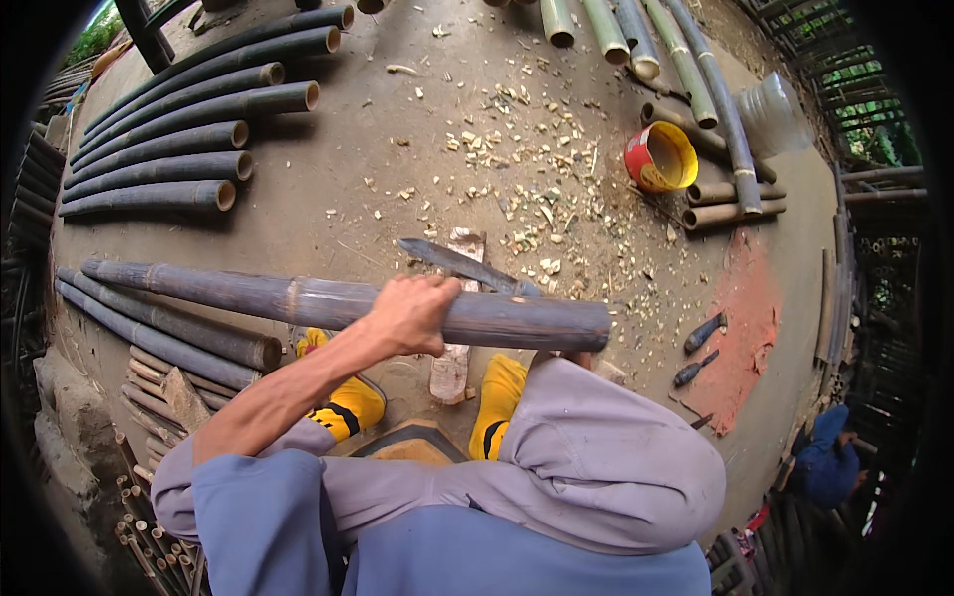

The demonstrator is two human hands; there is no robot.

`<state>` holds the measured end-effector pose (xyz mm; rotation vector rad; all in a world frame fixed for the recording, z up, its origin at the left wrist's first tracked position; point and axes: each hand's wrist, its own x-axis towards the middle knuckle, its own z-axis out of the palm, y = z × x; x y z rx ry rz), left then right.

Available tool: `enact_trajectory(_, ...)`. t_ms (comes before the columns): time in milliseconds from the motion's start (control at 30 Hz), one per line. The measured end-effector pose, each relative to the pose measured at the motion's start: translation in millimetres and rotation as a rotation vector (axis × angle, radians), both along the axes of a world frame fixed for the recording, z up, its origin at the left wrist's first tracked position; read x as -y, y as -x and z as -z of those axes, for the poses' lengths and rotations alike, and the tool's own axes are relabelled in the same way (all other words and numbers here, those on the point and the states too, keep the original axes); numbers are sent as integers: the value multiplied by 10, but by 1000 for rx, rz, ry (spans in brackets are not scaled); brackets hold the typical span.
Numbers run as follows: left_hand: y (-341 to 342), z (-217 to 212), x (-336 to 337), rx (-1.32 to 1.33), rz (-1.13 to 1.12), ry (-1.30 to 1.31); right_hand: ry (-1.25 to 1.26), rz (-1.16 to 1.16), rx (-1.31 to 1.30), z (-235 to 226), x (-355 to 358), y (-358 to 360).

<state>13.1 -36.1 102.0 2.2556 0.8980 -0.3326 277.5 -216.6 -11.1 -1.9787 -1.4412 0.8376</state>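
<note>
A thick dark bamboo pole (pixel 298 296) lies crosswise in front of me, its right end above my knee. My left hand (pixel 412 310) is closed over the top of the pole, right of its middle. Under the pole's right end shows a small skin-coloured patch, seemingly my right hand (pixel 579 359); pole and knee hide its fingers. Just beyond the pole lies a machete (pixel 462 264) with a dark blade, apart from both hands. A worn pale wooden block (pixel 450 372) sits on the ground beneath the pole, between my yellow-clad feet.
Dark bamboo poles (pixel 159 169) lie in a row at far left, and more (pixel 229 343) at near left. Pale chips (pixel 527 179) litter the ground ahead. A red-yellow bucket (pixel 661 157) stands at far right, near two dark tools (pixel 705 333) beside reddish powder (pixel 740 343).
</note>
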Motion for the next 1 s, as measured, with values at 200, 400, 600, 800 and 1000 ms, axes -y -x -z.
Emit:
enact_trajectory(200,977,409,-38,-84,-101,-42,3,-299,429,144,-418,133)
enact_trajectory(400,996,788,-114,-165,-129,3,35,-269,142,494,-691,6)
enact_trajectory(600,803,942,-187,-383,-38,17,128,-176,27,-181,-542,-61)
enact_trajectory(800,686,1209,307,-61,-46,-398,51,-219,-97,-715,-501,90)
enact_trajectory(1000,845,1051,41,-87,-43,-186,-37,-397,26,-674,-355,59)
